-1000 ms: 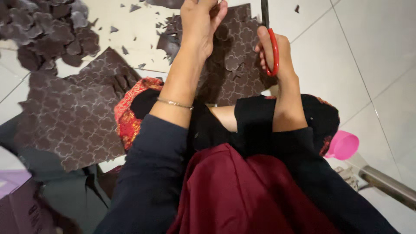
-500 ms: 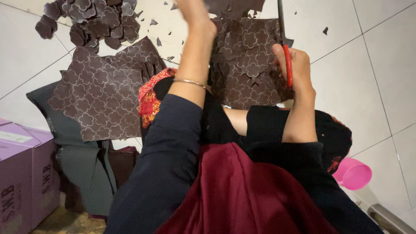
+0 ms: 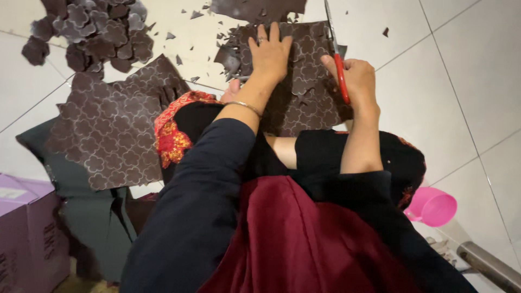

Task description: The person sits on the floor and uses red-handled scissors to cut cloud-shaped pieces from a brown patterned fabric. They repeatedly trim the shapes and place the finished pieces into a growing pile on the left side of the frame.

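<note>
I note L hand (image 3: pixel 271 54) flat, fingers spread, pressing the sheet (image 3: pixel 312 103) on the tiled floor (image 3: pixel 467 81). R hand (image 3: pixel 355 78) closed round the red handles of scissors (image 3: pixel 337 62), blades pointing away at sheet's far edge. Second sheet (image 3: pixel 108 130) lies left; cut shapes (image 3: pixel 92 30) piled beyond it. Pink cup (image 3: pixel 432 206) at right.

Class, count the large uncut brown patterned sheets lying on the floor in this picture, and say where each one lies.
2. One patterned sheet lies at the left; the other sheet lies under the left hand. More may be hidden.
</note>
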Tool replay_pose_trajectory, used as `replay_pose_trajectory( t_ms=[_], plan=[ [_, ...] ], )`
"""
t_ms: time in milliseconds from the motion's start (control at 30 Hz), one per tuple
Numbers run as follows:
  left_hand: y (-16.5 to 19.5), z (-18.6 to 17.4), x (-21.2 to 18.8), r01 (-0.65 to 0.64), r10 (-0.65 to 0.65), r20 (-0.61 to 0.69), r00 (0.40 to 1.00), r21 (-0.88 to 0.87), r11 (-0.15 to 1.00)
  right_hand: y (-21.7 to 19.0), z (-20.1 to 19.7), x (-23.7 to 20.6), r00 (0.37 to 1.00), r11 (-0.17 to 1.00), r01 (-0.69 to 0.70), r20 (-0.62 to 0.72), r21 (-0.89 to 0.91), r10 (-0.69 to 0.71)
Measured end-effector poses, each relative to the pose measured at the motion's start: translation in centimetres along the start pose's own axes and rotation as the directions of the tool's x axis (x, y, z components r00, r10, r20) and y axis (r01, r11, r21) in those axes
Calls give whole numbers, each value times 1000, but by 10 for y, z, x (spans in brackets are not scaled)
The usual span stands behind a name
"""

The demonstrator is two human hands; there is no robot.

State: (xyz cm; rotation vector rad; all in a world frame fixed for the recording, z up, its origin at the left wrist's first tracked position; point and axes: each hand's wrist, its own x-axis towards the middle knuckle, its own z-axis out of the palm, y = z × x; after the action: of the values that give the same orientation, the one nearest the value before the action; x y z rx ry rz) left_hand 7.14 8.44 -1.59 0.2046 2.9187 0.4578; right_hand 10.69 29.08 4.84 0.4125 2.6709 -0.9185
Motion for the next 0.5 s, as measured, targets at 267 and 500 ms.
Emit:
replay_pose_trajectory(
  t_ms=[267, 500],
  plan=[
    [6, 3, 6, -59, 52, -201, 978, -33, 998, -13, -8, -6, 999, 964, -30, -5, 265, 32],
    [16, -6, 4, -99, 73, -153, 986, -173, 980, -7, -4, -2, 998, 879, 60, -59, 474, -37]
  ],
)
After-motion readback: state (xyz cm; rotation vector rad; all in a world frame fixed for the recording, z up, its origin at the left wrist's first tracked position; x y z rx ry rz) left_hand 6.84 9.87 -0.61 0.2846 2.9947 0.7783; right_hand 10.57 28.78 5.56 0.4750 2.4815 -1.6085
